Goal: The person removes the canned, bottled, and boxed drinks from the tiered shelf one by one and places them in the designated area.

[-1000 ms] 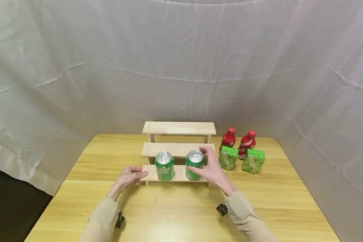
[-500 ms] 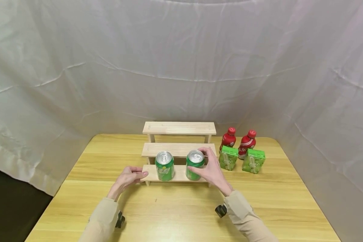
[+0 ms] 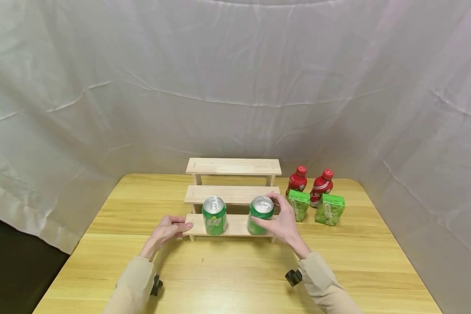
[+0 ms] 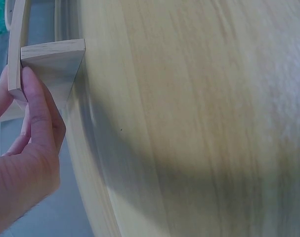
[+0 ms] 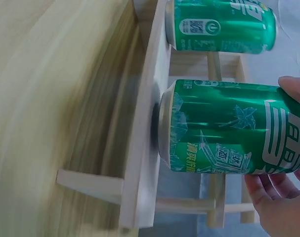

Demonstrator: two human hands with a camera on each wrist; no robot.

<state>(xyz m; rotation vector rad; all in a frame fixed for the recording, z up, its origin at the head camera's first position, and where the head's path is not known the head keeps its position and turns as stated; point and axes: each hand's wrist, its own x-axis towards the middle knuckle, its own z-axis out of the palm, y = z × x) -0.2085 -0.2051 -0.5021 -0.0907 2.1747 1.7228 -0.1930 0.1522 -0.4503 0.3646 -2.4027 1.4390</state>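
Observation:
Two green soda cans stand upright on the lowest step of a three-step wooden rack [image 3: 235, 225]. My right hand [image 3: 281, 222] grips the right can [image 3: 256, 224], thumb on one side and fingers round the other; the right wrist view shows this can [image 5: 229, 128] with its base at the board. The left can [image 3: 213, 221] stands apart from it, touched by neither hand. At the lowest step's left end, my left hand [image 3: 168, 230] pinches the board, and in the left wrist view the fingertips [image 4: 33, 81] press against the board's edge beside a leg.
Right of the rack, two red bottles [image 3: 319, 187] stand behind two green drink cartons [image 3: 329, 210] on the wooden table [image 3: 227, 274]. A grey curtain [image 3: 235, 87] hangs behind the table and along its sides.
My right hand has shifted the right can to the right along the lowest step, widening the gap between the cans. The left hand keeps its place on the board.

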